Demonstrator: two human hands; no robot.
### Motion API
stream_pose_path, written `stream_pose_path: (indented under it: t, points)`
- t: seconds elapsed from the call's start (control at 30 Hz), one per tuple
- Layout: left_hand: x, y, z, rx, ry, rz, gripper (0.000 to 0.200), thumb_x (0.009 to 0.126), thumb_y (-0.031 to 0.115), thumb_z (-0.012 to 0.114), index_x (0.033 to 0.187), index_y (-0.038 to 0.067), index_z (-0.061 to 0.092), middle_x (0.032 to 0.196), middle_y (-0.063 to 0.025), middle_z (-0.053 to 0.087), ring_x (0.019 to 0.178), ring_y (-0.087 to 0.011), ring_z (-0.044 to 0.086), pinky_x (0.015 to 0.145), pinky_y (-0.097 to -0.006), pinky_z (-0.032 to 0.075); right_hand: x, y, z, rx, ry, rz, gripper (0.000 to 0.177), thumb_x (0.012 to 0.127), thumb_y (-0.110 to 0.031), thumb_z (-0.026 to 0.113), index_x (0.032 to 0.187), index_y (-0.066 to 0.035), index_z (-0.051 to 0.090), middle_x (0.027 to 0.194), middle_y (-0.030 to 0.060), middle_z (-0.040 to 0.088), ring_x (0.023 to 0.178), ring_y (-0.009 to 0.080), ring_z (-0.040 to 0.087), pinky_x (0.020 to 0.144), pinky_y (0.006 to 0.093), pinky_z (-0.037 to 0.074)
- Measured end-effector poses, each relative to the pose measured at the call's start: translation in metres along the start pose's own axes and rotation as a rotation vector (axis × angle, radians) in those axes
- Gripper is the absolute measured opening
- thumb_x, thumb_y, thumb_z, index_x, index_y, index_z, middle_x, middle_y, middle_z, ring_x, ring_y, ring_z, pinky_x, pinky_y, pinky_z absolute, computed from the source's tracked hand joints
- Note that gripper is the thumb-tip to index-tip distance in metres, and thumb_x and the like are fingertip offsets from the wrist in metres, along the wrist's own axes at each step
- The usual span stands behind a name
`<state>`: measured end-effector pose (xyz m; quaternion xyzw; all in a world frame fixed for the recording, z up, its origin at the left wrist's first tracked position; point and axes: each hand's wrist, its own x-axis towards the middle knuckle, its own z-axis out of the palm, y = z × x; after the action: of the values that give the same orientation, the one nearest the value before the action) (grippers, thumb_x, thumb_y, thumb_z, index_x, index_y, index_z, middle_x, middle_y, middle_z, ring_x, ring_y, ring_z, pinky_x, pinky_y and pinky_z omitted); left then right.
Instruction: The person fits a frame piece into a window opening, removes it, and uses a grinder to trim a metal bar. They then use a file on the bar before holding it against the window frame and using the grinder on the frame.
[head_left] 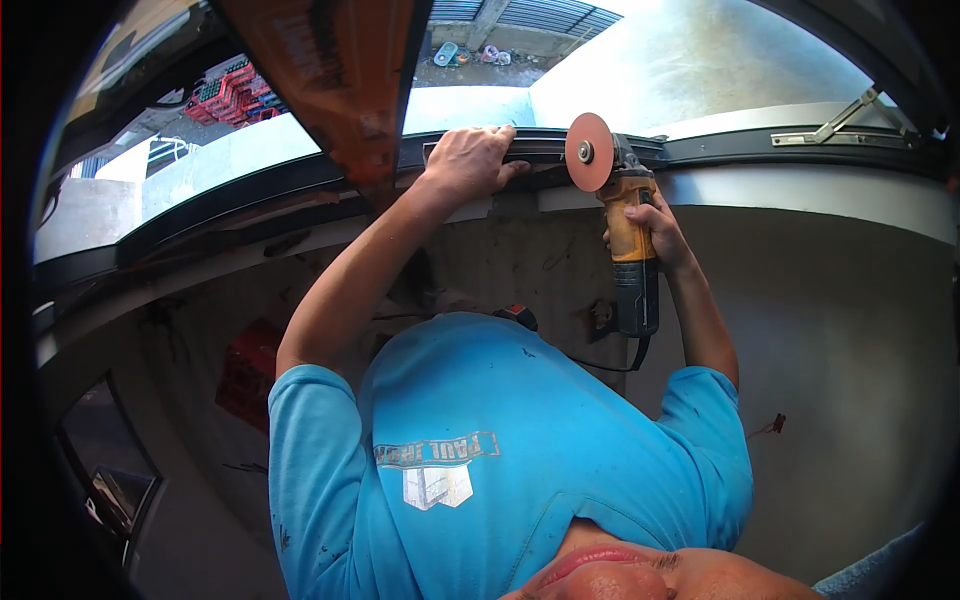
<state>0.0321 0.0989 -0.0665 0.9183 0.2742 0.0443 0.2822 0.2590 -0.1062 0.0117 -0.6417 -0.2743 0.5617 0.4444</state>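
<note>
My right hand (657, 228) is wrapped round the yellow and black body of an angle grinder (628, 235). The grinder points upward, its thin reddish disc (589, 150) facing me beside the dark window frame (715, 150). Whether the disc spins cannot be told. My left hand (470, 160) lies over the lower rail of that frame, left of the disc, with fingers curled over the far side and thumb on the near side. From the grinder's lower end a black cord (640, 352) curves down behind my blue shirt (480, 420).
An orange printed panel (335, 80) slants down to the frame left of my left hand. A metal hinge arm (845, 120) sits on the frame at right. Outside are red crates (228, 98); below indoors is a red crate (250, 370).
</note>
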Motion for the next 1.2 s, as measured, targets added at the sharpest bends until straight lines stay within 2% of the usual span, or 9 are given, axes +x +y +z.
stream_pose_path:
  t: [0.07, 0.13, 0.43, 0.5, 0.63, 0.73, 0.8, 1.03, 1.2]
  points:
    - [0.0002, 0.0009, 0.0006, 0.015, 0.005, 0.018, 0.051, 0.096, 0.048, 0.061, 0.117, 0.001, 0.059, 0.109, -0.0204, 0.070, 0.104, -0.0356, 0.068, 0.088, -0.0468, 0.053, 0.0023, 0.0015, -0.0025, -0.008, -0.017, -0.004, 0.048, 0.088, -0.019, 0.059, 0.128, 0.001, 0.042, 0.093, 0.0148, 0.062, 0.074, 0.0245, 0.072, 0.066, 0.0360, 0.063]
    - [0.0001, 0.0011, 0.0015, 0.015, 0.007, 0.017, 0.051, 0.096, 0.048, 0.062, 0.116, 0.001, 0.059, 0.108, -0.0205, 0.070, 0.104, -0.0351, 0.068, 0.088, -0.0460, 0.054, 0.0030, 0.0029, -0.0065, 0.017, -0.053, 0.032, 0.074, 0.086, -0.014, 0.060, 0.152, -0.011, 0.026, 0.119, 0.0190, 0.052, 0.079, 0.0298, 0.068, 0.068, 0.0393, 0.061]
    - [-0.0031, 0.0014, 0.0026, 0.018, 0.034, 0.043, 0.050, 0.095, 0.047, 0.062, 0.114, 0.001, 0.059, 0.107, -0.0203, 0.071, 0.101, -0.0353, 0.069, 0.087, -0.0455, 0.054, 0.0049, 0.0019, -0.0048, 0.002, -0.043, 0.062, 0.069, 0.087, -0.014, 0.059, 0.149, -0.010, 0.028, 0.118, 0.0184, 0.052, 0.079, 0.0288, 0.068, 0.068, 0.0381, 0.061]
    - [-0.0032, 0.0023, 0.0043, 0.081, 0.070, 0.067, 0.052, 0.097, 0.049, 0.060, 0.116, 0.001, 0.062, 0.100, -0.0175, 0.072, 0.097, -0.0300, 0.071, 0.084, -0.0408, 0.056, 0.0056, 0.0010, -0.0050, 0.003, -0.043, 0.073, 0.069, 0.087, -0.014, 0.059, 0.149, -0.010, 0.028, 0.118, 0.0186, 0.052, 0.079, 0.0288, 0.068, 0.067, 0.0381, 0.061]
    - [-0.0038, 0.0019, 0.0064, 0.077, 0.079, 0.061, 0.052, 0.097, 0.049, 0.060, 0.116, 0.001, 0.062, 0.099, -0.0171, 0.072, 0.096, -0.0301, 0.071, 0.083, -0.0406, 0.056, 0.0042, -0.0020, 0.0016, -0.003, -0.037, 0.049, 0.069, 0.086, -0.014, 0.059, 0.147, -0.009, 0.028, 0.116, 0.0191, 0.052, 0.076, 0.0282, 0.069, 0.066, 0.0376, 0.061]
    - [-0.0033, 0.0019, 0.0054, 0.086, 0.081, 0.066, 0.053, 0.097, 0.050, 0.060, 0.116, 0.001, 0.061, 0.100, -0.0171, 0.072, 0.096, -0.0301, 0.071, 0.083, -0.0405, 0.056, 0.0033, -0.0011, 0.0010, 0.000, -0.044, 0.058, 0.067, 0.086, -0.014, 0.059, 0.146, -0.009, 0.029, 0.115, 0.0189, 0.052, 0.076, 0.0274, 0.068, 0.066, 0.0374, 0.062]
    - [-0.0028, 0.0027, 0.0034, 0.046, 0.013, 0.029, 0.053, 0.096, 0.048, 0.060, 0.119, 0.001, 0.059, 0.109, -0.0192, 0.071, 0.103, -0.0338, 0.069, 0.089, -0.0440, 0.054, 0.0036, -0.0003, -0.0001, 0.001, -0.048, 0.064, 0.065, 0.086, -0.014, 0.060, 0.144, -0.009, 0.030, 0.115, 0.0187, 0.052, 0.077, 0.0272, 0.068, 0.066, 0.0371, 0.062]
    - [-0.0021, 0.0047, 0.0016, 0.025, -0.019, 0.016, 0.052, 0.097, 0.048, 0.059, 0.119, 0.000, 0.059, 0.110, -0.0196, 0.071, 0.103, -0.0343, 0.069, 0.089, -0.0443, 0.054, 0.0035, -0.0010, 0.0022, 0.006, -0.026, 0.054, 0.060, 0.087, -0.014, 0.060, 0.140, -0.007, 0.033, 0.112, 0.0176, 0.053, 0.076, 0.0279, 0.069, 0.066, 0.0375, 0.062]
    - [-0.0015, -0.0019, -0.0004, 0.015, 0.020, 0.049, 0.059, 0.096, 0.056, 0.059, 0.113, 0.000, 0.064, 0.096, -0.0172, 0.073, 0.093, -0.0293, 0.072, 0.081, -0.0406, 0.056, -0.0009, 0.0000, -0.0012, 0.051, -0.020, 0.034, 0.059, 0.088, -0.013, 0.058, 0.140, -0.006, 0.033, 0.113, 0.0185, 0.054, 0.077, 0.0298, 0.070, 0.066, 0.0390, 0.062]
